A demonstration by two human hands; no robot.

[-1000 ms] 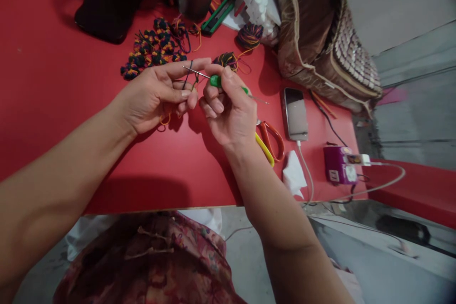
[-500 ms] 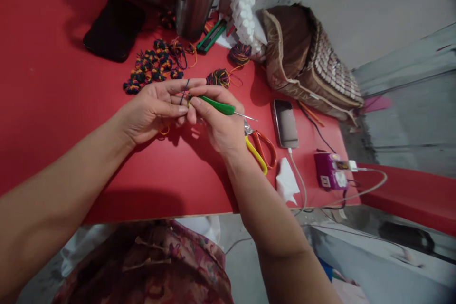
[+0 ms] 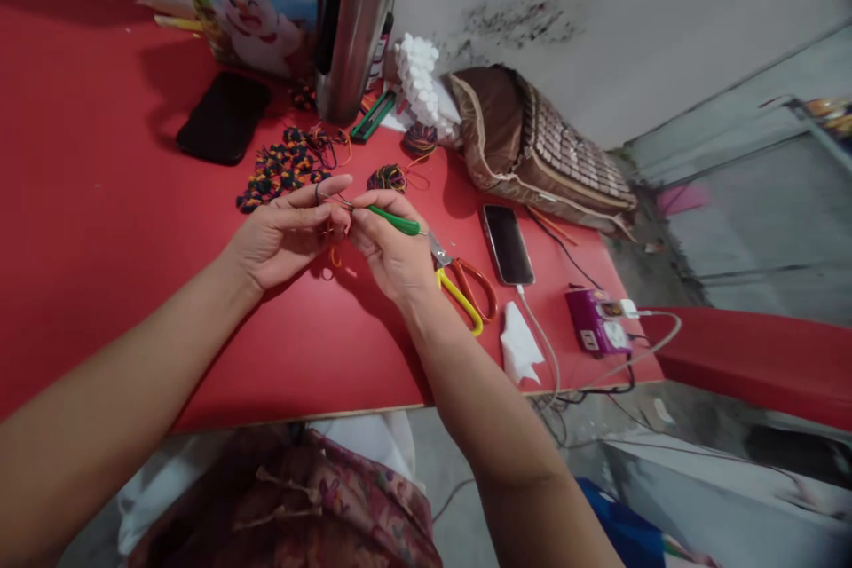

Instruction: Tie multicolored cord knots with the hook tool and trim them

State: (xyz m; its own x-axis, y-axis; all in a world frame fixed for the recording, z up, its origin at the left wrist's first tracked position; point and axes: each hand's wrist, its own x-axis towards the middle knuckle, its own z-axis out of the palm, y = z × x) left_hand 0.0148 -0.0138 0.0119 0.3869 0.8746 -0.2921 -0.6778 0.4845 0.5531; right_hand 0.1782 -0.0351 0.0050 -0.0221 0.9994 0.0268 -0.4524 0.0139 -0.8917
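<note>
Between the fingers of my right hand [image 3: 394, 250] is a green-handled crochet hook [image 3: 398, 220], its tip pointing left toward my other hand. My left hand [image 3: 287, 235] pinches a strand of yarn, and a dark loop of it runs round the index finger. An orange end of yarn [image 3: 335, 257] dangles below the fingertips. The stitches at the hook's tip are too small to make out. Just beyond the hands lie several small multicoloured crocheted pieces [image 3: 283, 167] and a dark multicoloured yarn ball [image 3: 387, 178].
Scissors [image 3: 459, 288] lie right of my right hand, by a charging phone [image 3: 508, 244] and a crumpled tissue [image 3: 519, 344]. A metal flask [image 3: 358, 35], green cutter [image 3: 374, 116], second yarn ball [image 3: 420, 139], black phone [image 3: 224, 118] and brown cushion [image 3: 532, 138] stand or lie behind.
The view has tilted up, showing more of the bag and flask. The hook's handle has turned in my right hand, and both hands stay close together over the yarn.
</note>
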